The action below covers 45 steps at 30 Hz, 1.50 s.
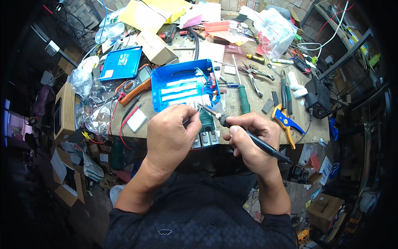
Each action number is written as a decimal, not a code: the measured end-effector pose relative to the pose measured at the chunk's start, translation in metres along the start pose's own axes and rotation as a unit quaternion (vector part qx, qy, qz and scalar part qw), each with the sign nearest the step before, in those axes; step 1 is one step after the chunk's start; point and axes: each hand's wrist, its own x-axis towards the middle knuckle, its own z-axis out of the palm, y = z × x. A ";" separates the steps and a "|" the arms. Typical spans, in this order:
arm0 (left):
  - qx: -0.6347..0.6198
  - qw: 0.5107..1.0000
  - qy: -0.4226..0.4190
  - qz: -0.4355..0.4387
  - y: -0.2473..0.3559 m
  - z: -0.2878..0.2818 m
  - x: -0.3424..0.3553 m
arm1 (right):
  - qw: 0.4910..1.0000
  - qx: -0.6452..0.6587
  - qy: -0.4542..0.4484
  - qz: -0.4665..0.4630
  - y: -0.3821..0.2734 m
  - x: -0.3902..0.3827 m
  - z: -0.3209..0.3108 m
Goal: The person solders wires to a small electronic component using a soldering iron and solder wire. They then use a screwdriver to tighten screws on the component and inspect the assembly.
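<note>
Your right hand (253, 145) grips the iron (267, 147), tip beside the blue box's (157, 88) near edge on the tabletop (319, 129), left hand (172, 135) pinched on something I can't tell; lid (129, 68) off, soldering seemingly midway, closing-up likely left.

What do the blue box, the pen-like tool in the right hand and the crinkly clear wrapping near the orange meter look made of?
Blue box: probably moulded plastic, judging by its smooth, even colour.
Pen-like tool: dark handle likely plastic, with a soft sheen; the silvery shaft looks metallic.
Clear wrapping: apparently thin, glossy plastic film, see-through with bright creases.
</note>
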 end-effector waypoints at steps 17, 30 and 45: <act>-0.002 1.000 -0.003 -0.001 0.000 -0.001 0.001 | 1.000 -0.008 0.005 -0.005 0.001 -0.002 0.002; 0.000 1.000 -0.006 -0.006 -0.001 -0.001 0.001 | 1.000 -0.021 0.008 -0.002 0.004 -0.001 0.001; 0.004 1.000 -0.004 -0.003 0.000 -0.001 0.002 | 1.000 -0.023 0.006 -0.010 0.007 -0.001 0.000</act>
